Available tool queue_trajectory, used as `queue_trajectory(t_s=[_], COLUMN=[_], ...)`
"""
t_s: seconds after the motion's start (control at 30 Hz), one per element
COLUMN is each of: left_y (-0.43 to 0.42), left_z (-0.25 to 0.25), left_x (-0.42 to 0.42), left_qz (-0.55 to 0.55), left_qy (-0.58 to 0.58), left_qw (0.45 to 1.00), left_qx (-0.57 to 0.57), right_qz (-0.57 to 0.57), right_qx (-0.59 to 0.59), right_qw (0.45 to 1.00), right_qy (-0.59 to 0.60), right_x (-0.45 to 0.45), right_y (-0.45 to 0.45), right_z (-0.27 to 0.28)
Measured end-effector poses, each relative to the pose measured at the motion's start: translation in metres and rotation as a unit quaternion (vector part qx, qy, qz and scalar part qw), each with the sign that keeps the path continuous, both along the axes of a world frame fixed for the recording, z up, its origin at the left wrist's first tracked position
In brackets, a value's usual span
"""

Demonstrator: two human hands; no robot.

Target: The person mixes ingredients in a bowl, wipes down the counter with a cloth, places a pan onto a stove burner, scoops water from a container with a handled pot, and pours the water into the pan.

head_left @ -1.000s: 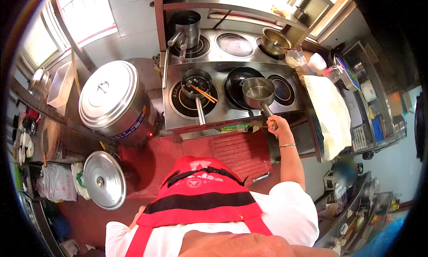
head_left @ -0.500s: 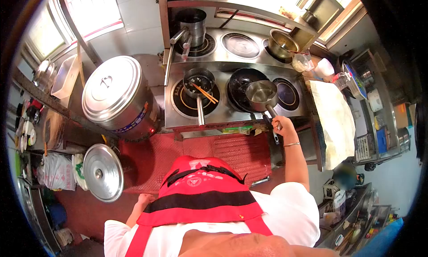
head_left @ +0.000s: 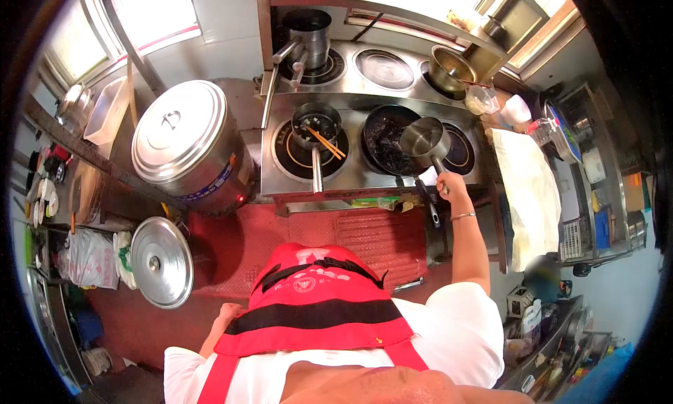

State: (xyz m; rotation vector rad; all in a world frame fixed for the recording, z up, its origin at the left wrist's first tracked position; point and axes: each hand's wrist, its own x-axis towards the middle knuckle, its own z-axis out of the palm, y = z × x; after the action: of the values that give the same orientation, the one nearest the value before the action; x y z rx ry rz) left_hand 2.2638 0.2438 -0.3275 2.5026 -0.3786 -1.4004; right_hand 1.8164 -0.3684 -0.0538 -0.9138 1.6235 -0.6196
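My right hand (head_left: 453,186) is closed round the handle of a small steel saucepan (head_left: 425,137), held above the right side of a black frying pan (head_left: 384,139). The frying pan rests on the front middle burner, its inside dark and glossy, and its black handle (head_left: 429,206) points towards me below my right hand. On the front left burner stands another small pot (head_left: 317,116) with pale bits inside and a pair of chopsticks (head_left: 327,144) leaning over its rim. My left hand (head_left: 228,313) hangs low beside the red apron (head_left: 315,285); its fingers are largely hidden.
A large lidded steel pot (head_left: 184,134) stands left of the stove, with a round metal lid (head_left: 162,262) below it. Stacked pots (head_left: 307,38) and a steel bowl (head_left: 451,69) sit on the back burners. A pale cloth (head_left: 524,200) covers the right-hand counter.
My right hand has lifted the saucepan slightly up and to the right, uncovering more of the frying pan. The left hand stays low at my side. The view has shifted slightly.
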Motion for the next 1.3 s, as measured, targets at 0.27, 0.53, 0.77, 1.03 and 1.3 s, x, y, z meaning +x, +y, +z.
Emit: queue_trajectory(t_s=[0.27, 0.53, 0.77, 1.03, 1.3], left_y=[-0.046, -0.013, 0.031, 0.125, 0.240], left_z=[0.114, 0.088, 0.073, -0.021, -0.015], left_x=[-0.041, -0.057, -0.061, -0.051, -0.073], left_qz=[0.085, 0.118, 0.077, 0.247, 0.231], left_qy=[0.036, 0.093, 0.110, 0.210, 0.069], left_qw=[0.996, 0.988, 0.991, 0.931, 0.959], left_qx=[-0.013, -0.016, -0.021, -0.168, -0.148], right_qz=[0.036, 0.115, 0.126, -0.012, 0.046], right_qx=[-0.099, -0.313, -0.367, -0.302, 0.042], right_qw=[0.990, 0.841, 0.707, 0.948, 0.843], right_qy=[0.097, 0.426, 0.592, 0.102, -0.534], right_x=[-0.010, -0.006, 0.013, 0.055, 0.220], right_y=[-0.034, -0.011, 0.029, 0.052, 0.213], right_z=[-0.035, -0.030, -0.020, -0.034, -0.020])
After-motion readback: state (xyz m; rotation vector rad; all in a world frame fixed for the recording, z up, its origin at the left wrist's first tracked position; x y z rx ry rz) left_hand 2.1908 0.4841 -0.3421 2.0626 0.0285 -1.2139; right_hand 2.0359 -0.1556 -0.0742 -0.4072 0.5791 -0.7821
